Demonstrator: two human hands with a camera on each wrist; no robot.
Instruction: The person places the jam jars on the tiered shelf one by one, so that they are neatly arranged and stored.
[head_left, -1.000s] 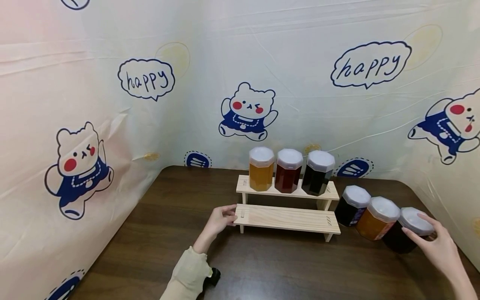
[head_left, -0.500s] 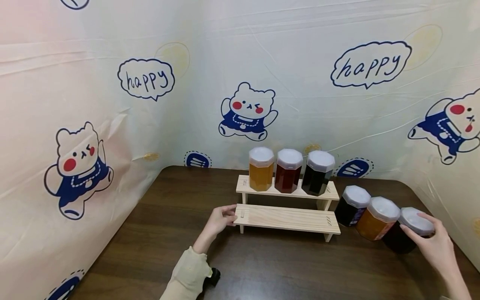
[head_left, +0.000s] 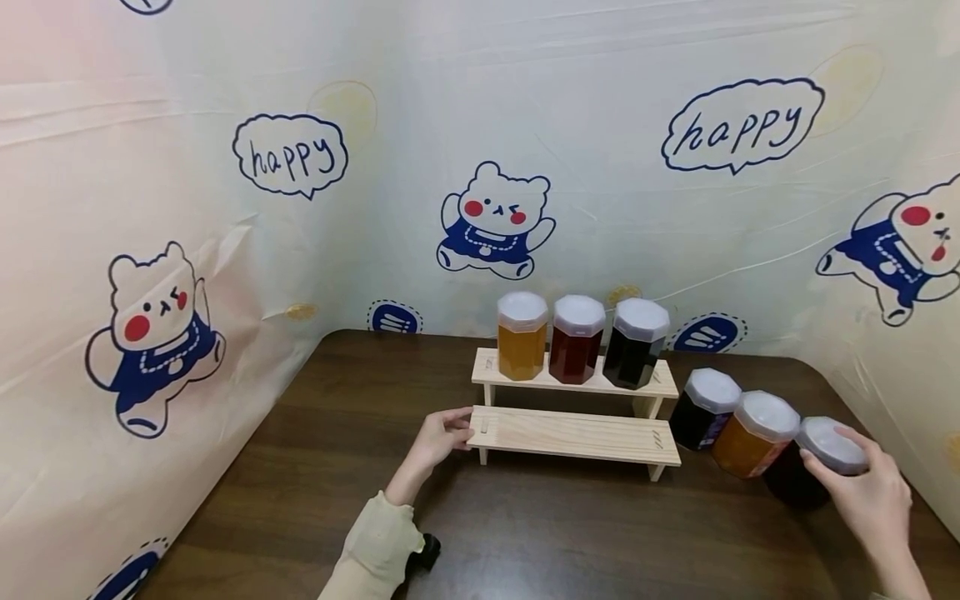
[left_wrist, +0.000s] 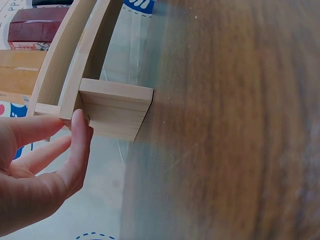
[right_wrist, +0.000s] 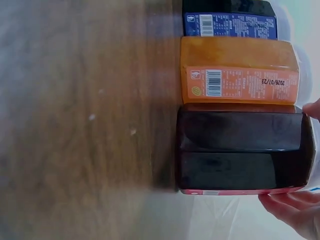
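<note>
- Right hand grasping dark jar at top, thumb and fingers on opposite sides; jar body below grip
- Orange jar just left of that grip
- Left hand pinching end of front wooden shelf; shelf runs off right of grip

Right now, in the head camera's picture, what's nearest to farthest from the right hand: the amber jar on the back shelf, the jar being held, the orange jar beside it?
From the right hand:
1. Held jar, in its grip.
2. Orange jar, just left of the held jar.
3. Amber jar, at the left end of the back shelf.
</note>
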